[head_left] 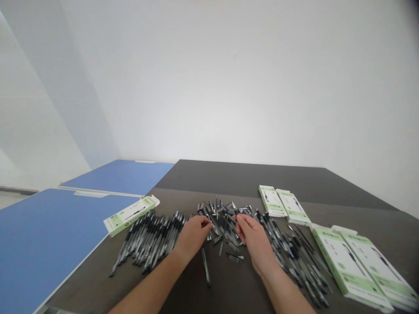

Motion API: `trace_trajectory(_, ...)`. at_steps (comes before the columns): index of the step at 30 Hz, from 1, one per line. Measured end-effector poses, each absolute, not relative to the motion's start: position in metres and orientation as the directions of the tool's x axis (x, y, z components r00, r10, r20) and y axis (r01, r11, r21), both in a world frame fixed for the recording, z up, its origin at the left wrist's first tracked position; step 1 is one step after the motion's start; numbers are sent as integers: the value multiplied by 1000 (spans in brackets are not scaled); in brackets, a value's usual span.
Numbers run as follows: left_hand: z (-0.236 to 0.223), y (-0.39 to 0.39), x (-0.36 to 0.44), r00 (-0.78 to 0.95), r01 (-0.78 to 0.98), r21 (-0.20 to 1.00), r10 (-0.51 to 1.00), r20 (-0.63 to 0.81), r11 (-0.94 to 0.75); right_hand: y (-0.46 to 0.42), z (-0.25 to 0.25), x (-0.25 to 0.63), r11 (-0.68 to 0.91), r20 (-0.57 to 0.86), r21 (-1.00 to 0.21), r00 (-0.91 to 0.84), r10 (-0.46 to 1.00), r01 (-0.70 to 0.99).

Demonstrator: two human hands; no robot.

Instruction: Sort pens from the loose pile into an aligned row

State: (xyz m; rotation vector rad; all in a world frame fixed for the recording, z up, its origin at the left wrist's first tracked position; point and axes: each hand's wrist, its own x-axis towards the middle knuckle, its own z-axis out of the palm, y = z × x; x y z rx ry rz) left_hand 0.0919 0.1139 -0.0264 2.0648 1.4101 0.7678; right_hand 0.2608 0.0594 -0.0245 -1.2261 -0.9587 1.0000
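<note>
A wide spread of black pens covers the dark table (pixel 229 179). My left hand (pixel 193 235) reaches into the middle pile of pens and caps (pixel 222 218), fingers curled and tips pinched at something small I cannot make out. My right hand (pixel 255 240) rests beside it on the same pile, fingers bent, tips touching a pen part. A neat row of pens (pixel 150 240) lies to the left of my left hand. Another heap of pens (pixel 294 253) lies to the right. One single pen (pixel 205 266) lies between my forearms.
An open green-and-white pen box (pixel 131 214) lies at the left. Two small boxes (pixel 283 201) sit at the back right, two larger ones (pixel 360 266) at the near right. Blue tables (pixel 49 235) adjoin on the left. A white wall stands behind.
</note>
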Motion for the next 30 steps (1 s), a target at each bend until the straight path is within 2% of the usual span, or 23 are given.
trace_trajectory(2, -28, 116, 97, 347, 706, 611, 927, 141, -357, 60, -27, 261, 78, 57, -995, 287, 956, -63)
trace_trajectory(9, -38, 106, 117, 382, 806, 466, 922, 64, -366, 63, -32, 262, 117, 115, -993, 300, 947, 9)
trace_trajectory(13, -34, 105, 114, 382, 810, 455, 922, 73, -371, 62, -30, 261, 123, 134, -991, 312, 940, 55)
trace_trajectory(15, -29, 106, 108, 376, 780, 506, 922, 92, -369, 61, -28, 260, 117, 140, -989, 323, 936, 89)
trace_trajectory(17, -24, 107, 101, 345, 657, 681, 932, 110, -323, 59, -27, 259, 112, 148, -986, 326, 934, 127)
trace_trajectory(18, -24, 108, 97, 314, 535, 799, 943, 113, -274, 59, -26, 258, 111, 154, -983, 323, 934, 149)
trace_trajectory(20, -25, 107, 90, 244, 171, 977, 966, 82, -127, 57, -26, 255, 108, 166, -974, 303, 939, 197)
trace_trajectory(21, -27, 107, 88, 221, -20, 999, 974, 53, -50, 56, -26, 254, 103, 167, -969, 286, 944, 224)
trace_trajectory(23, -32, 106, 84, 207, -331, 940, 978, -17, 87, 54, -25, 250, 91, 163, -952, 234, 959, 292)
trace_trajectory(25, -37, 106, 82, 203, -497, 850, 976, -80, 173, 52, -25, 245, 92, 164, -922, 165, 973, 375)
trace_trajectory(30, -40, 104, 80, 198, -593, 764, 966, -168, 254, 46, -28, 234, 136, 190, -826, 42, 981, 547)
